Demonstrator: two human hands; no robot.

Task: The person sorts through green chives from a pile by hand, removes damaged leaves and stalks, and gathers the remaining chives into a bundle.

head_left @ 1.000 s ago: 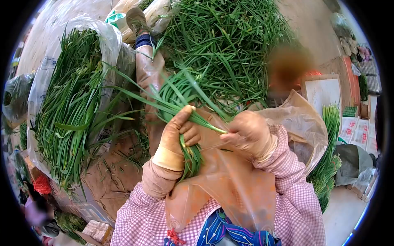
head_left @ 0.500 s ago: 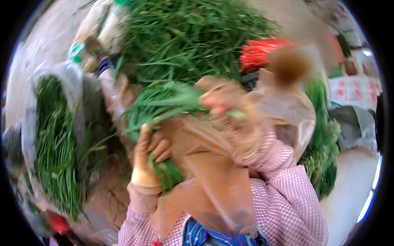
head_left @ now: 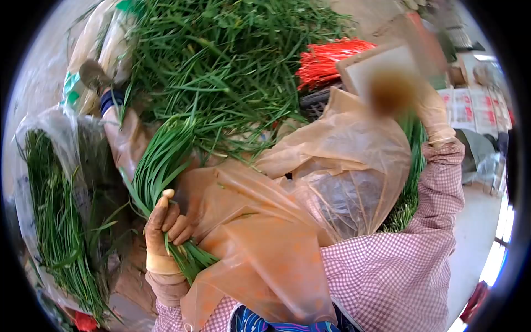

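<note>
My left hand [head_left: 168, 224], in a tan glove with a pale fingertip, is closed round a bunch of garlic chives [head_left: 160, 160]. The long leaves fan up and away from the fist, and the stem ends poke out below it over my lap. My right hand [head_left: 436, 113], gloved too, is stretched out to the far right, beside a white panel with a brown edge [head_left: 354, 72]. A brown blur on the lens covers its finger area, so I cannot see whether it holds anything. A translucent orange-brown plastic apron [head_left: 265, 243] covers my lap.
A big loose heap of green leaves [head_left: 221, 61] lies ahead. Red ties [head_left: 332, 58] sit on a dark crate [head_left: 315, 102]. At left, more chives [head_left: 61, 221] fill a clear plastic bag [head_left: 61, 124]. Another green pile [head_left: 406, 202] stands at my right, behind my sleeve.
My right hand has moved from beside the bunch out to the far right. My left hand, still gripping the chives, has shifted left and down in view as the camera turned.
</note>
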